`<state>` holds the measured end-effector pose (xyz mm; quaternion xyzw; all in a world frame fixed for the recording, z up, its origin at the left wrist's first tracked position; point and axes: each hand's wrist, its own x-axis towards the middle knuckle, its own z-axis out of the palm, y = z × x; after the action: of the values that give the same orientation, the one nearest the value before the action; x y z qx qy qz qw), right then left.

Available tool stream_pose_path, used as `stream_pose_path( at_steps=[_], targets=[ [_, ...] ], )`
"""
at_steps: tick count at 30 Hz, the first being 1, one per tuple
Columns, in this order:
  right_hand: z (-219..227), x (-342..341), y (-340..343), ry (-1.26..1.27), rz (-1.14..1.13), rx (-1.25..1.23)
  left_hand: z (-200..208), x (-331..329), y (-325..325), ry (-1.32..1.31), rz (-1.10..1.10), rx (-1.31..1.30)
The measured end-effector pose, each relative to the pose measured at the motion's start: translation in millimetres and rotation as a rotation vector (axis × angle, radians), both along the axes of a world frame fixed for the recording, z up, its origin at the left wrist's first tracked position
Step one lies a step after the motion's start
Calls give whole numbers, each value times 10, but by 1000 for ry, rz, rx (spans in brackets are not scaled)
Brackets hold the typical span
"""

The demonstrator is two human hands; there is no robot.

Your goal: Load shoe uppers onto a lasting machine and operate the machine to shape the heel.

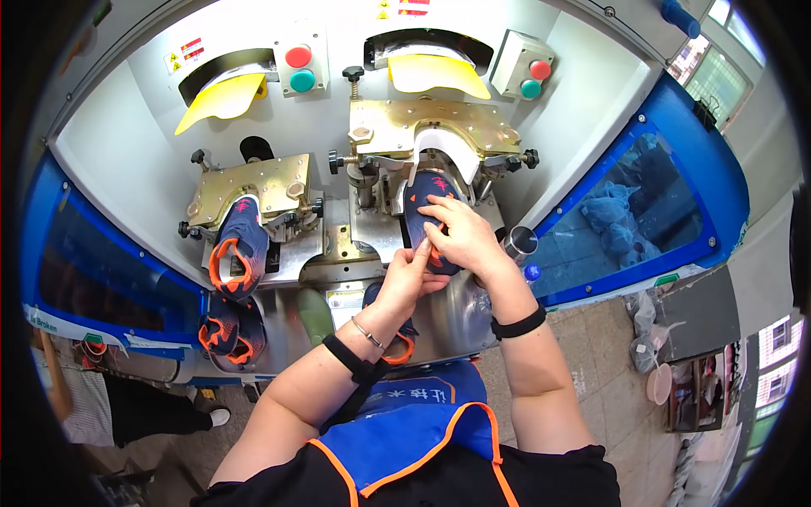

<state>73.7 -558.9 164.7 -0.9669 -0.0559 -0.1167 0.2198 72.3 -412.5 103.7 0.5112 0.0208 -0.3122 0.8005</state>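
A navy shoe upper with orange trim (pixel 416 205) sits toe-forward in the right-hand station, its toe under the white curved band (pixel 446 144) of a brass-coloured clamp plate (pixel 380 120). My right hand (pixel 463 238) lies over its top, fingers bent and gripping it. At the heel end, my left hand (pixel 407 277) pinches the collar; part of the shoe there is hidden by my hands. To the left, a matching navy shoe (pixel 243 245) rests in the other station, under a smaller brass plate (pixel 249 184).
More navy-orange shoes (pixel 232 329) lie on the front ledge, beside a green shoe-last shape (pixel 315 314). Control boxes with red and green buttons (pixel 302 69) and yellow flaps (pixel 221 103) are above. Blue windowed side panels (pixel 625 211) flank the machine. A person (pixel 127 406) stands at left.
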Motion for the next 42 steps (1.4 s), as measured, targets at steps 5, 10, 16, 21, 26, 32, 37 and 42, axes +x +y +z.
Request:
stream_pose_path(
  at_steps=[5, 10, 16, 21, 26, 32, 37, 42],
  targets=[
    [-2, 13, 30, 7, -43, 13, 27, 27, 23, -25, 0, 24],
    [-81, 13, 62, -32, -62, 29, 64, 24, 62, -11, -14, 59],
    [-66, -10, 61, -36, -62, 49, 56, 8, 41, -3, -19, 71],
    [-72, -1, 75, -51, -52, 56, -14, 44, 48, -19, -15, 68],
    [-59, 2, 61, -69, -52, 51, -2, 48, 35, -21, -20, 72],
    [-109, -17, 66, -23, -66, 84, 16, 14, 61, -13, -19, 122],
    [-129, -55, 76, -27, -69, 73, -26, -66, 23, -36, 19, 150],
    [-190, -26, 101, -93, -73, 59, -86, -81, 22, -117, 16, 241]
  ],
)
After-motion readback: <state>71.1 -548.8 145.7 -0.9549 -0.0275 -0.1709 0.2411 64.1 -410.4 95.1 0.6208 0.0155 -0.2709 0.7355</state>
